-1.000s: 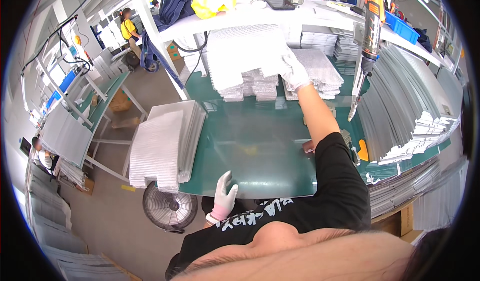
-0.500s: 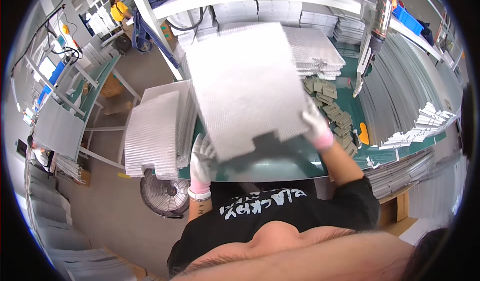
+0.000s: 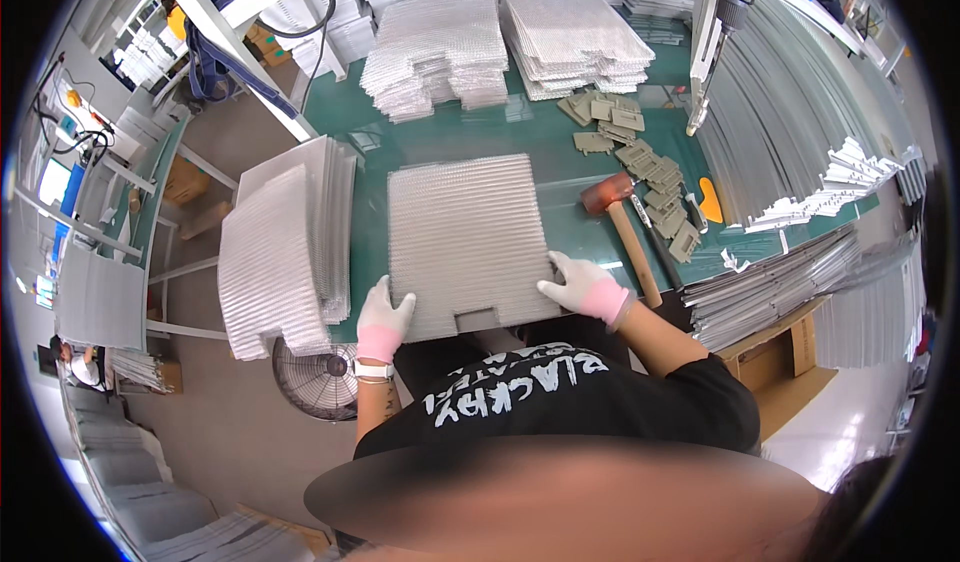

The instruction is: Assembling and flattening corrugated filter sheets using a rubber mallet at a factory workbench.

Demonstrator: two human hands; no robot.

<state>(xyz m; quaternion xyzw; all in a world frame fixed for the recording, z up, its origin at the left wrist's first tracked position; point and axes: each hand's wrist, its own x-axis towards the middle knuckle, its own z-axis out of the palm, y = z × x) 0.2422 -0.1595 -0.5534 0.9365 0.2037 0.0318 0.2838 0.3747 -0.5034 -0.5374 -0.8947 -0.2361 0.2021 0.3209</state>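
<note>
A pale, ribbed rectangular panel [image 3: 465,232] with a small notch in its near edge lies flat on the green tabletop [image 3: 365,142] in front of me. My left hand [image 3: 385,320], in a white glove with a pink cuff, is at the panel's near left corner, thumb and fingers apart. At the near right edge is my right hand [image 3: 587,287], gloved alike, its thumb spread from its fingers against the panel's side. Neither hand visibly grips the panel. Right of it lie a mallet [image 3: 625,227] with a reddish head and wooden handle, and a dark-handled tool [image 3: 655,242].
Stacked ribbed panels [image 3: 275,252] stand at the left; two more stacks, one left [image 3: 440,52] and one right [image 3: 575,42], sit farther back. Grey-green plastic plates [image 3: 655,172] are heaped at right near a hanging power driver [image 3: 735,2]. Long strips [image 3: 800,122] line the far right.
The panel has come down from the air onto the tabletop. My right hand has moved lower and nearer with it. The mallet, hidden before, now shows, and the view has shifted.
</note>
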